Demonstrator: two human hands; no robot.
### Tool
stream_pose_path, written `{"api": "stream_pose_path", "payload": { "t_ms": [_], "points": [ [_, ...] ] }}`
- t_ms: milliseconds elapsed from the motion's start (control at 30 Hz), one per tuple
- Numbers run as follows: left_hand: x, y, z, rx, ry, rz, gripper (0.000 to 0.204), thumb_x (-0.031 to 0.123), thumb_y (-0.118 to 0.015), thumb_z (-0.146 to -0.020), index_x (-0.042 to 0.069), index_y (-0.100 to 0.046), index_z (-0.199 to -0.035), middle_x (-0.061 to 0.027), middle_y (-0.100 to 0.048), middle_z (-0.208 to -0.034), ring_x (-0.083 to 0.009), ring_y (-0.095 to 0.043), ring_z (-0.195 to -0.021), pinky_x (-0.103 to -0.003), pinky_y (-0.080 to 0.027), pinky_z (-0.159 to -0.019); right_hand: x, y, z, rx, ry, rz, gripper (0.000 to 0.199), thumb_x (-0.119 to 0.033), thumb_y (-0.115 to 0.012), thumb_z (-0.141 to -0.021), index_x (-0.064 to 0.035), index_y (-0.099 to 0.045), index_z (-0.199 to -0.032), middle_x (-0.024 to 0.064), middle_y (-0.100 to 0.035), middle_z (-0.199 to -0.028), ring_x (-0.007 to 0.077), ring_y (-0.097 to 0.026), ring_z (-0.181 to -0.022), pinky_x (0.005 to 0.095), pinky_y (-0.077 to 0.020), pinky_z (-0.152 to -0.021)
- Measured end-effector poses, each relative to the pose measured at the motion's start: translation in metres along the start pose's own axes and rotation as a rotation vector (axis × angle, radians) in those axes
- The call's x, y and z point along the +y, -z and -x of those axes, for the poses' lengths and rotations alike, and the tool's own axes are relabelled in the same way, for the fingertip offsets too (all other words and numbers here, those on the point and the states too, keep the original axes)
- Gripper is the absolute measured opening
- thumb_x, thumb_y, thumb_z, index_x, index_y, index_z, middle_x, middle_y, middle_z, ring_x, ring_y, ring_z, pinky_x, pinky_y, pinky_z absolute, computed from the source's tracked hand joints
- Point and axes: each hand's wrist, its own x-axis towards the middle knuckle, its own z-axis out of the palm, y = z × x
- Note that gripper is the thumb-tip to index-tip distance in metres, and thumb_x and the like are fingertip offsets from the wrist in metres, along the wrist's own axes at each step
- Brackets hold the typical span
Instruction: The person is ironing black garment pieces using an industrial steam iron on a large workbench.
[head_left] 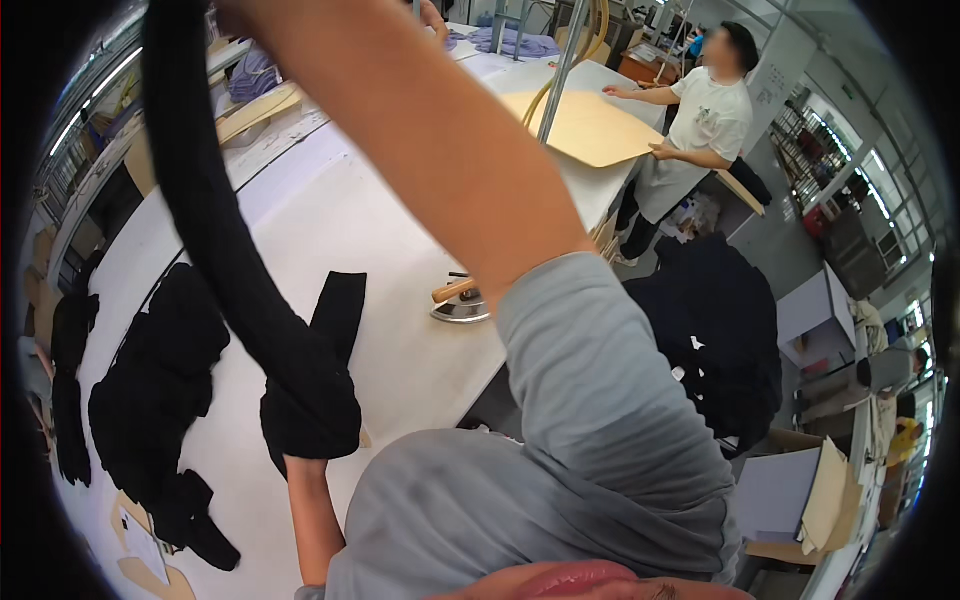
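A long black knit garment (215,210) is stretched from the top left edge down toward my body. My left forearm (312,510) runs up into its lower bunched end, and the cloth hides my left hand. Raised across the picture, my right forearm (400,120) reaches to the upper left, beside the garment's top end. My right hand lies beyond the top edge, so its grip does not show. Behind the lower end, a flat black strip of cloth (342,305) lies on the white table (400,370).
Black garments (165,370) lie left on the table. An iron (462,303) with a wooden handle stands beyond my right arm. A dark cloth pile (710,320) is at right. A co-worker (710,120) holds a tan board (590,125) near a metal post (562,75).
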Motion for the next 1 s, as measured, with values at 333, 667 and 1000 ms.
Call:
{"api": "stream_pose_path", "payload": {
  "t_ms": [333,667,1000],
  "points": [
    [-0.109,0.030,0.121,-0.134,0.464,-0.184,0.035,0.030,-0.056,-0.103,-0.002,-0.061,-0.116,-0.0167,-0.069,-0.111,-0.0317,-0.066,-0.098,-0.037,-0.050,-0.088,0.203,0.106,0.037,0.677,-0.432,0.220,0.061,-0.049,-0.058,-0.087,0.0026,-0.057,-0.121,0.0285,-0.060,-0.116,0.0393,-0.057,-0.100,0.0459,-0.0464,-0.091],
    [0.026,0.012,0.073,0.002,-0.145,0.018,0.046,0.031,-0.035,-0.112,-0.004,-0.055,-0.135,-0.0183,-0.065,-0.123,-0.0308,-0.061,-0.112,-0.036,-0.045,-0.102,0.182,0.113,0.069,0.761,-0.904,0.505,0.081,-0.039,-0.056,-0.084,0.0044,-0.032,-0.148,0.0349,-0.046,-0.131,0.0484,-0.050,-0.115,0.0540,-0.0431,-0.102],
    [0.027,-0.016,0.065,0.006,-0.144,-0.125,0.047,0.032,-0.037,-0.111,-0.005,-0.057,-0.131,-0.0216,-0.067,-0.120,-0.0344,-0.062,-0.105,-0.037,-0.046,-0.096,0.208,0.175,0.123,0.846,-0.983,0.433,0.081,-0.038,-0.056,-0.084,0.0052,-0.032,-0.148,0.0351,-0.044,-0.134,0.0477,-0.050,-0.117,0.0515,-0.0432,-0.102]
  ]
}}
